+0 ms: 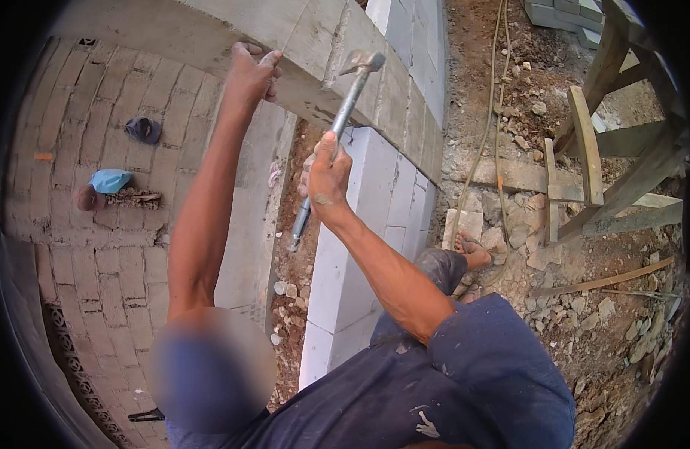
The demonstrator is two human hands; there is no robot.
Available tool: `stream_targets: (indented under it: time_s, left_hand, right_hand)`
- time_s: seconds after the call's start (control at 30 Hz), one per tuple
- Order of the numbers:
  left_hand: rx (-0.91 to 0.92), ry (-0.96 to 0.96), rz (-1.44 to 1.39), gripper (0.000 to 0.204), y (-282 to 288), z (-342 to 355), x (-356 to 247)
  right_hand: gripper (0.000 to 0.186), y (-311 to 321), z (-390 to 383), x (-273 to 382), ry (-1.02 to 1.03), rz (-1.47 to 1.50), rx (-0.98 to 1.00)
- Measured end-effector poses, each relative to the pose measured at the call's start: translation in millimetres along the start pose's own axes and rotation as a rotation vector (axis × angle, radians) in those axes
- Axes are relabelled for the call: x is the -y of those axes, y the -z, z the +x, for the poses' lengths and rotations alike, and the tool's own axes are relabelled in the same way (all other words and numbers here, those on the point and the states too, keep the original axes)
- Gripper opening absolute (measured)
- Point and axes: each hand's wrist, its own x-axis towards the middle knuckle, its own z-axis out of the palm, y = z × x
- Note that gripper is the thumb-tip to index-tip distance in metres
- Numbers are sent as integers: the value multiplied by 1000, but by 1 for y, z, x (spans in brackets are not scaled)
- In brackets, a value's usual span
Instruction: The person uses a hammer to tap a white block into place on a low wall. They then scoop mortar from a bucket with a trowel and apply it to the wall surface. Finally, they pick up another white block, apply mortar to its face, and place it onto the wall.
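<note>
Steel hammer, gripped in the right hand, hangs over a concrete beam; left hand fingers pinch something small there, perhaps a nail. A mis-aimed blow could crush them.

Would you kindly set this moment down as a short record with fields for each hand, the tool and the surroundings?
Setting: outdoor building site, seen from above
Left hand: fingers pressed on the top edge of the grey block wall, pinching something small that cannot be made out
Right hand: gripping the metal hammer mid-handle
Hammer: head raised just above the wall top
Ground: rubble, timber frame, yellow hose
Left side: paved bricks
</note>
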Motion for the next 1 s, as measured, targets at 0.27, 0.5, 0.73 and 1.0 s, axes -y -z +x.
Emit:
stream_targets:
  time_s: [0.27,0.5,0.73,1.0]
  left_hand:
    - [-92,-19,-28,34,1,2,21]
    - [-162,4,36,32,-11,18,7]
    - [-166,-5,76,35,-6,6,10]
    - [-171,2,152,37,-1,14,16]
  right_hand:
    - [46,25,-12,65,368,81,32]
    - [52,14,21,4,-217,6,62]
    - [54,39,39,77,388,446,64]
    - [50,24,38,51,-360,138,67]
